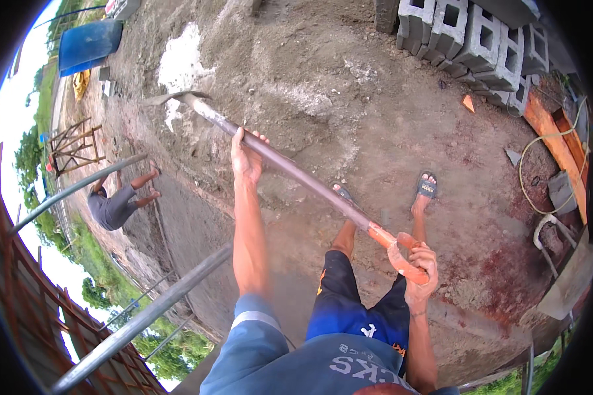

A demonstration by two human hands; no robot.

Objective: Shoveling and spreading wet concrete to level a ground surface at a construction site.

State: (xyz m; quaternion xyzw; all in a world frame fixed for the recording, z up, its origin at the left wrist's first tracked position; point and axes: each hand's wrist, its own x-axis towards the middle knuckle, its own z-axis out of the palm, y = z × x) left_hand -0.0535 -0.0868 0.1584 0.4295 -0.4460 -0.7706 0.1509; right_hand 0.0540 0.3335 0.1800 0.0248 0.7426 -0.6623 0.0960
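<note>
Where the bare earth (pixel 349 125) fills most of the view, a worn, trampled patch with pale powdery smears is seen, and the person is stood on it in sandals. Toward one o'clock a row of grey hollow blocks (pixel 474 39) is stacked close to the working ground, seemingly so that they are kept within reach. At eleven o'clock a blue barrel (pixel 89 45) is laid at the edge of the ground, well apart from the dug area. At nine o'clock another person (pixel 115 204) is bent low over the soil.

Across the middle a shovel (pixel 290 168) is held slantwise, its blade (pixel 178 99) pointed to eleven o'clock and raised just above the earth, its orange grip end drawn back to four o'clock. The long shaft is spanned by both hands, which gives leverage. The left hand (pixel 245 158) is wrapped around the grey shaft about midway, with the arm stretched out, so that the blade's weight is carried. The right hand (pixel 420 266) is closed on the orange handle (pixel 398 253) near the hip, from where the tool can be steered.
</note>
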